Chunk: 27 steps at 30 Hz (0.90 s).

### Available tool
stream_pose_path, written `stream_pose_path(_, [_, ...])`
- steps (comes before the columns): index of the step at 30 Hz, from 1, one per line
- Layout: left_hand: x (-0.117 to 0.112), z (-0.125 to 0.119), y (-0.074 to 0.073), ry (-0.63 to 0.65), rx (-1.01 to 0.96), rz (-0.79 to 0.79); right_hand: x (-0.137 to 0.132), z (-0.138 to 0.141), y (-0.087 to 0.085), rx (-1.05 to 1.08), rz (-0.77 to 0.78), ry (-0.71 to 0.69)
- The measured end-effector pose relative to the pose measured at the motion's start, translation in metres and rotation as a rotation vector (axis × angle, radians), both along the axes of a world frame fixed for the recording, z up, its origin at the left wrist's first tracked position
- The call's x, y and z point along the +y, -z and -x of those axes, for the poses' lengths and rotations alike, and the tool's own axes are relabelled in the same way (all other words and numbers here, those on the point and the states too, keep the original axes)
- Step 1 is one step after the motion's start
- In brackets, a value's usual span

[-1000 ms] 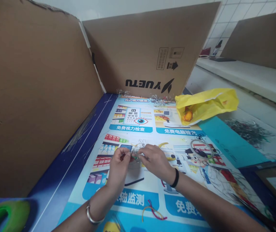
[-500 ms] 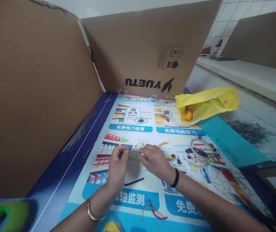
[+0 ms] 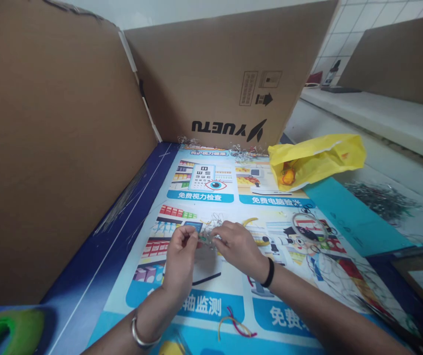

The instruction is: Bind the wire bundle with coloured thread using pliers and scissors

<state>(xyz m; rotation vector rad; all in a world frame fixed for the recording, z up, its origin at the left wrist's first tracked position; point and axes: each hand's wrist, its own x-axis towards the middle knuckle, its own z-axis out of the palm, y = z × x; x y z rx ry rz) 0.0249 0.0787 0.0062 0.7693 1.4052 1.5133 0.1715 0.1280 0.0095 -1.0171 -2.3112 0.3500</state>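
Above the printed sheet (image 3: 211, 271), my left hand (image 3: 181, 254) is closed, thumb and index finger pinched on a thin wire piece (image 3: 206, 239) with some green in it. My right hand (image 3: 239, 246), a black band on its wrist, pinches the same small bundle from the other side. The fingertips are only a short gap apart. Fine loops of silvery wire (image 3: 216, 219) show just beyond the fingers. How the strands cross is too small to make out.
Cardboard panels (image 3: 214, 74) stand at the left and back. A yellow bag (image 3: 322, 160) lies open at right, near a wire heap (image 3: 381, 202). A wire coil (image 3: 309, 228), pink and yellow strings (image 3: 237, 325), a green ring-shaped object (image 3: 26, 328) and a dark pointed tool (image 3: 376, 310) lie around.
My left hand has shifted very slightly down and tilted a little. The green strand between the fingertips has changed its angle slightly; both hands keep their pinch.
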Motion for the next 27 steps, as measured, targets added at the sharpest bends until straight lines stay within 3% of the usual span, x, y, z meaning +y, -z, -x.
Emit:
stream_pose_path(8, [-0.0018, -0.0088, -0.0010, 0.054, -0.182, 0.002, -0.0005, 0.0017, -0.0022, -0.007, 0.025, -0.004])
stream_pose_path(27, [0.0055, -0.0090, -0.0092, 0.090, -0.271, 0.020, -0.0024, 0.0014, 0.0005, -0.049, -0.019, -0.005])
